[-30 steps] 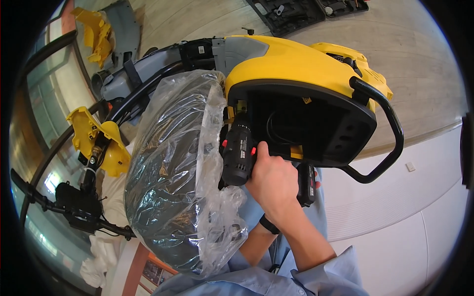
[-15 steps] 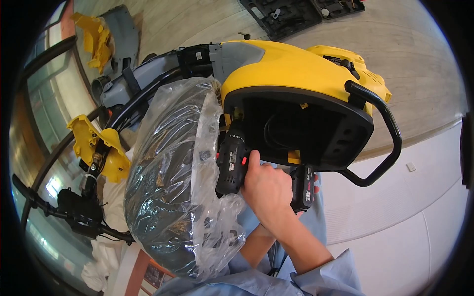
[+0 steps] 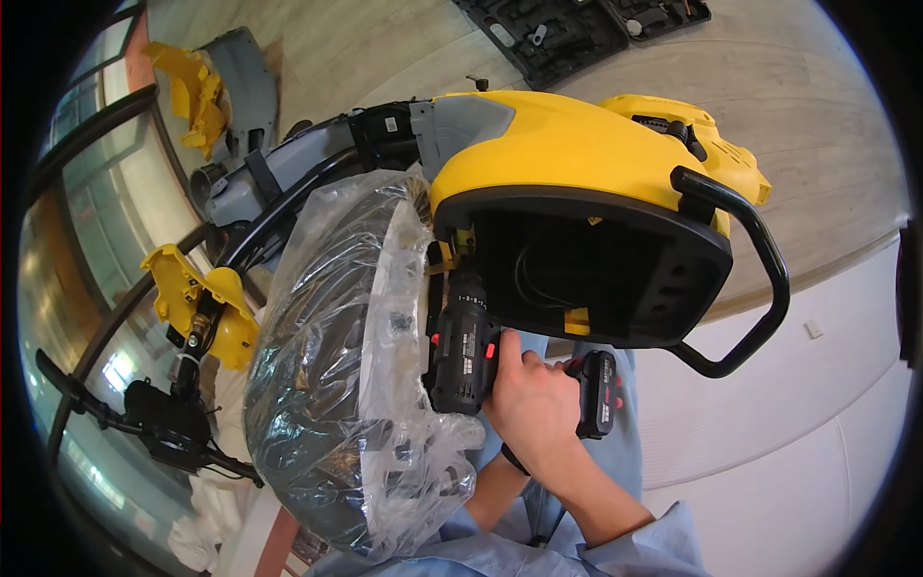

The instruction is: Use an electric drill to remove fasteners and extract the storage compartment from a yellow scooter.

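Note:
My right hand (image 3: 534,409) is closed on a black cordless drill (image 3: 461,356) with red buttons and a battery. The drill points into the dark open compartment (image 3: 615,279) of a yellow scooter body (image 3: 567,139), near a yellow bracket at its left edge. My left hand is mostly hidden behind my right; only its forearm and dark wristband show below, so I cannot tell its grip. A seat (image 3: 317,365) in clear plastic wrap lies just left of the drill. A black tubular handle (image 3: 769,250) curves round the compartment's right side.
Black handlebars (image 3: 163,413) with a loose-looking yellow cover (image 3: 231,308) stand left, beside glass panes. Grey and yellow panels (image 3: 245,82) lie at the upper left. An open black tool case (image 3: 567,43) lies on the floor (image 3: 808,115) at the top.
The whole scene has shifted in the picture, ending lower than a second ago. My right hand stays on the drill, which still points into the compartment.

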Demonstrator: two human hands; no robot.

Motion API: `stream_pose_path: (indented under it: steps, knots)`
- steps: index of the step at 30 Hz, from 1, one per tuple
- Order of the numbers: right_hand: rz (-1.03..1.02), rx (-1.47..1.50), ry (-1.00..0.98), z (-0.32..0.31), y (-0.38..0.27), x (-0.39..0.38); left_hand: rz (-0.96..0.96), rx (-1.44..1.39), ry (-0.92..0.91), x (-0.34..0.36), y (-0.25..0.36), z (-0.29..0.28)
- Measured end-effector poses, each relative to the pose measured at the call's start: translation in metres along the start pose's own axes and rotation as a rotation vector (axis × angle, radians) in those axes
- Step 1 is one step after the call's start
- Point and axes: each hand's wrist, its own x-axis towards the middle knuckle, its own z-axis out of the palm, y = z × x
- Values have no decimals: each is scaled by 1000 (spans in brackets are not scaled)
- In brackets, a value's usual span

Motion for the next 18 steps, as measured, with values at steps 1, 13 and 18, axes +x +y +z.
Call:
stream_pose_path:
  steps: [1, 13, 18]
  knots:
    - [12, 30, -19, -1, 1, 2, 53, 75, 18, 4, -3, 2]
    - [-4, 180, -71, -7, 8, 23, 786, 886, 297, 44, -9, 9]
    - [48, 339, -42, -19, 15, 30, 1038, 1236, 294, 72, 14, 38]
